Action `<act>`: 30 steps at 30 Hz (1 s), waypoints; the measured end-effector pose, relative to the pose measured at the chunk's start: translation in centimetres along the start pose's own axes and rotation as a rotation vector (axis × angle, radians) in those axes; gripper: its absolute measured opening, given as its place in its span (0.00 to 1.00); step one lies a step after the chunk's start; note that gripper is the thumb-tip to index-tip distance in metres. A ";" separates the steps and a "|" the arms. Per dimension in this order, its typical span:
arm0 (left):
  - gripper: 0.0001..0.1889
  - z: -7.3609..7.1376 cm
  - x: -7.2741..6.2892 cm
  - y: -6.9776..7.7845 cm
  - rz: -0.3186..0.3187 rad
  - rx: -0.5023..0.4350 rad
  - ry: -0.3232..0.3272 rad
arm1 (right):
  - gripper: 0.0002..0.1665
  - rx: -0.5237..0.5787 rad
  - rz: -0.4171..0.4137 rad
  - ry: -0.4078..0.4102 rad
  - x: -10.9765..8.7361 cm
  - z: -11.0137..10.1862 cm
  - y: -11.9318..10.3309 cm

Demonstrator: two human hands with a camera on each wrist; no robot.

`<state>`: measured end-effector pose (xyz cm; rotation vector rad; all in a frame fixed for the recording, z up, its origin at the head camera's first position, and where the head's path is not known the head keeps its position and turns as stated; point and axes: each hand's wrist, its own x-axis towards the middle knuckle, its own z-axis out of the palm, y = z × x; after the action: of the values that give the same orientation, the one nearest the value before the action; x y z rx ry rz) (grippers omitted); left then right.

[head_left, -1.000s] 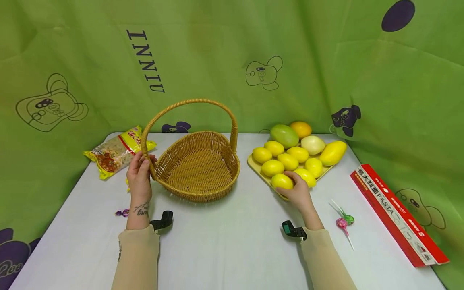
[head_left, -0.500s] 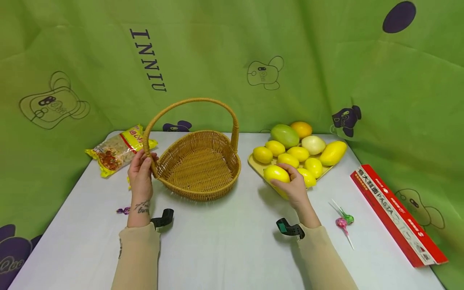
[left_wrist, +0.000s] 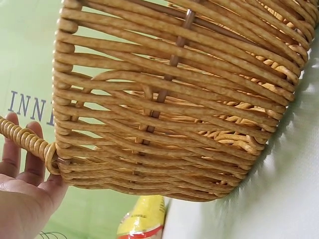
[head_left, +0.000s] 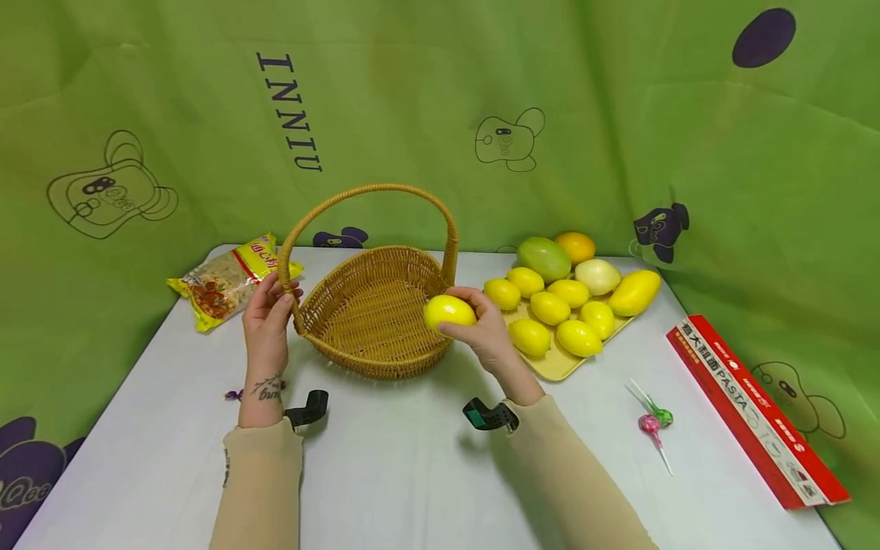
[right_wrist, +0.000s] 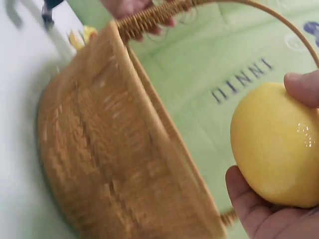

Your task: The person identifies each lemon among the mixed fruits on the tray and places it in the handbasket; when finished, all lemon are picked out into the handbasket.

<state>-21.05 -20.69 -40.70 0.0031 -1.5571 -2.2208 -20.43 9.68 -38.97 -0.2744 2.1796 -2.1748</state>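
Observation:
My right hand (head_left: 486,330) holds a yellow lemon (head_left: 449,313) between thumb and fingers, at the right rim of the wicker basket (head_left: 374,365) in the head view. The right wrist view shows the lemon (right_wrist: 271,144) close up, beside the basket wall (right_wrist: 94,149). My left hand (head_left: 266,325) grips the left foot of the basket's tall arched handle (head_left: 374,188). In the left wrist view its fingers lie behind the wrapped handle (left_wrist: 25,137). Bare woven floor shows inside the basket. Several more lemons (head_left: 550,308) lie on a yellow tray (head_left: 560,370) at the right.
A green mango (head_left: 543,258), an orange fruit (head_left: 576,246), a pale round fruit (head_left: 597,276) and a yellow mango (head_left: 635,292) are grouped at the tray's back. Two lollipops (head_left: 653,424) and a red pasta box (head_left: 756,412) lie farther right. A pasta bag (head_left: 227,283) and purple-wrapped candy (head_left: 234,395) lie left.
My right hand has lifted the lemon off the tray's front and carried it left to the basket. The left hand has kept its grip on the handle.

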 end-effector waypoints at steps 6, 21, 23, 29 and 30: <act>0.19 0.0 0.0 0.0 -0.005 0.001 -0.004 | 0.32 -0.005 -0.019 -0.062 1.4 3.8 -0.2; 0.19 0.0 0.0 0.0 -0.005 0.027 -0.001 | 0.33 -0.163 0.027 -0.182 3.3 9.6 0.6; 0.19 0.0 0.0 0.0 -0.001 0.032 0.001 | 0.33 -0.176 0.023 -0.193 3.5 10.3 0.6; 0.19 0.1 -0.1 0.0 0.002 0.024 0.007 | 0.34 -0.193 0.011 -0.220 3.8 10.8 0.5; 0.19 0.1 -0.1 0.0 0.001 0.023 0.007 | 0.34 -0.185 0.004 -0.219 3.7 10.5 0.4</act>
<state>-20.92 -20.58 -40.67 0.0167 -1.5778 -2.1996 -22.43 -1.33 -39.12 -0.4914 2.2525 -1.8424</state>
